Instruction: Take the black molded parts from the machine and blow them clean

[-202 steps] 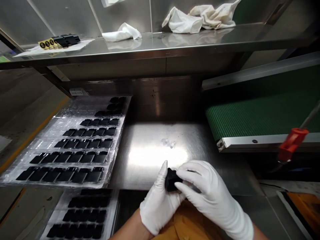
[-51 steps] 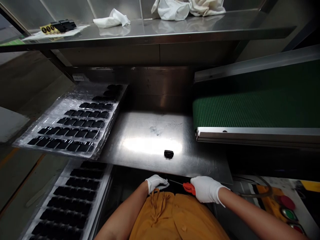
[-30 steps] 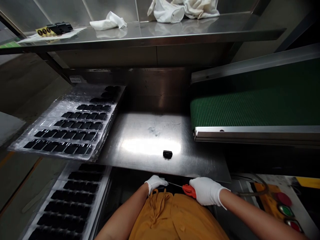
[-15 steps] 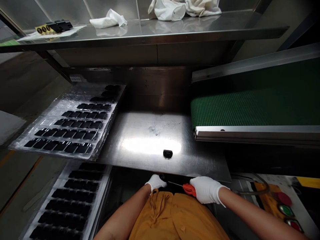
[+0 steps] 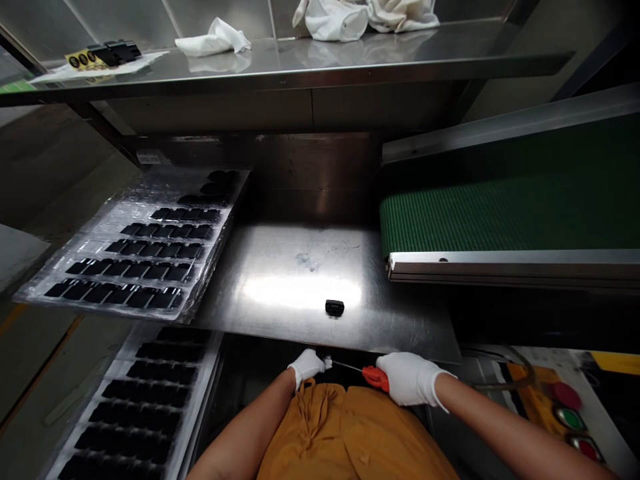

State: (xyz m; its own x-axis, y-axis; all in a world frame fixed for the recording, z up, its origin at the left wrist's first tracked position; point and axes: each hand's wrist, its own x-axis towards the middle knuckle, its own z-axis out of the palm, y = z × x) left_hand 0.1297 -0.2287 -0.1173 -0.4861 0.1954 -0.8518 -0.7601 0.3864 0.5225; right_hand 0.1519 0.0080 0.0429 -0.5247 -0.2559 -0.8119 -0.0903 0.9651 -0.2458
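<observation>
My right hand (image 5: 410, 379), in a white glove, is wrapped round the red handle of a tool (image 5: 375, 377). Its thin metal shaft points left to the fingertips of my left hand (image 5: 307, 367). That gloved left hand has its fingers pressed together at the shaft's tip, just below the metal table's front edge; what they hold is too small and dark to make out. A small black part (image 5: 335, 307) lies on the metal table (image 5: 280, 257), a little above both hands.
Plastic trays (image 5: 197, 267) with rows of black parts stand at the left, more trays (image 5: 200, 393) below. A green conveyor belt (image 5: 500, 207) is at the right. White cloths (image 5: 335, 20) lie on the metal shelf (image 5: 280, 80). A control box with buttons (image 5: 569, 418) sits lower right.
My left fingers have shifted slightly, and the dark piece that showed above them is now less visible. The right hand with the tool has moved slightly left.
</observation>
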